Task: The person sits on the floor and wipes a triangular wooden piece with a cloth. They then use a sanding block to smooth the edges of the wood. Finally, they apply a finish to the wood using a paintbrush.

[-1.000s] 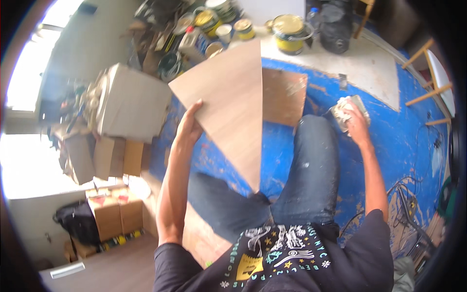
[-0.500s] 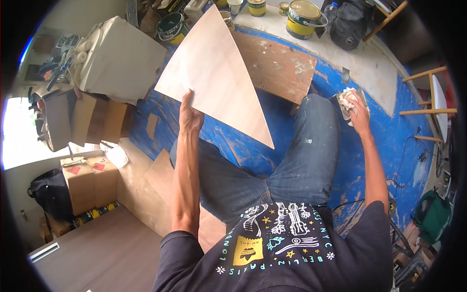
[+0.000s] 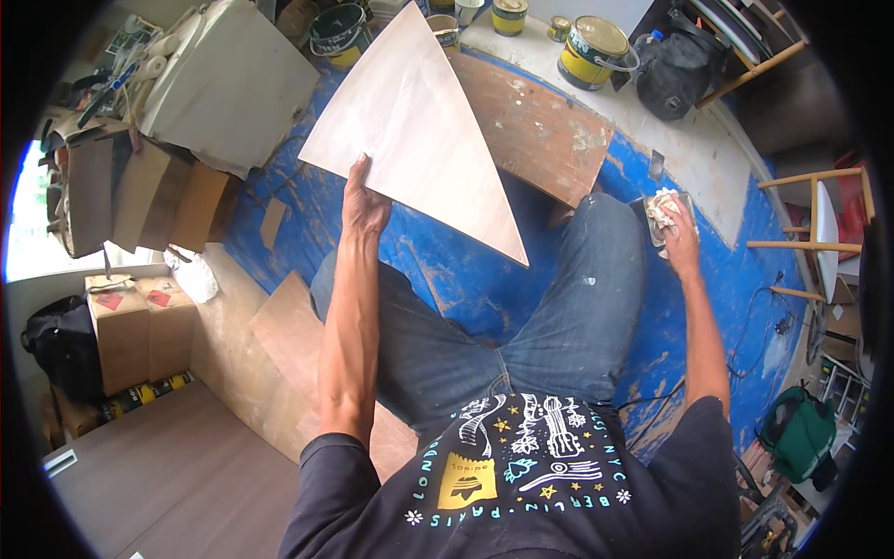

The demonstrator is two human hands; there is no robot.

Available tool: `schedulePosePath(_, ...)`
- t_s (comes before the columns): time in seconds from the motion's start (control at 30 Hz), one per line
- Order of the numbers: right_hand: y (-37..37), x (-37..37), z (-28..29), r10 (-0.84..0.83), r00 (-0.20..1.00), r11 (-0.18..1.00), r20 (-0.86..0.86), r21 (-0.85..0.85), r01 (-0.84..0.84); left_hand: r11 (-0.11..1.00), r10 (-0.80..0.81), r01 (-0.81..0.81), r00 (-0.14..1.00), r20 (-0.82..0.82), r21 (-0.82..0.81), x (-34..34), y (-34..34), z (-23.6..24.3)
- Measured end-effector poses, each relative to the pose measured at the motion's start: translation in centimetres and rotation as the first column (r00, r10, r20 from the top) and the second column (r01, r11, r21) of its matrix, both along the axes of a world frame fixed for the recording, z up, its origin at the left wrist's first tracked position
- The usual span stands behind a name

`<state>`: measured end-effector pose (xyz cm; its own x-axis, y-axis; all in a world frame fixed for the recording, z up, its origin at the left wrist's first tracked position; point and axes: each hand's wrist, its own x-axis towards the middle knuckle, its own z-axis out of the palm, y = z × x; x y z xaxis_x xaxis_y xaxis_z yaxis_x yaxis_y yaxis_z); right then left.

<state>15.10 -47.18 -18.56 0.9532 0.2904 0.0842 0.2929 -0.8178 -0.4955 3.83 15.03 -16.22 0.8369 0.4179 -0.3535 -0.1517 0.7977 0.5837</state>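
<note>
The left fingers (image 3: 360, 173) pinched the near edge of the triangular panel (image 3: 405, 130), which spread ahead and rightward of them; it looked light, stiff and best held by its edges. The right fingers (image 3: 682, 225) clutched a crumpled cloth (image 3: 662, 207).

Both hands (image 3: 366, 207) forward, well apart

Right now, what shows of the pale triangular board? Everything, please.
The pale board looks like thin wood with a whitish, faintly streaked face. Its top and lower-right corners are pointed; its right edge looks bowed, perhaps through the lens. The left grip holds the lower edge near the left corner, thumb over the face, above a blue floor covering. It partly hides a brown board.
</note>
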Motion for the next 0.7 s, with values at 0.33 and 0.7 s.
schedulePosePath(0.33, 0.4, -0.2, -0.1, -0.01, 0.999, 1.0, 0.05, 0.013, 0.009, 1.0, 0.024, -0.024, 0.999, -0.024, 0.007, 0.5, 0.2, -0.6)
schedulePosePath(0.7, 2.9, -0.6, 2.2, -0.126, 0.96, 0.992, 0.249, 0.02, 0.125, 0.998, 0.055, -0.055, 0.998, -0.009, 0.006, 2.8, -0.8, -2.7)
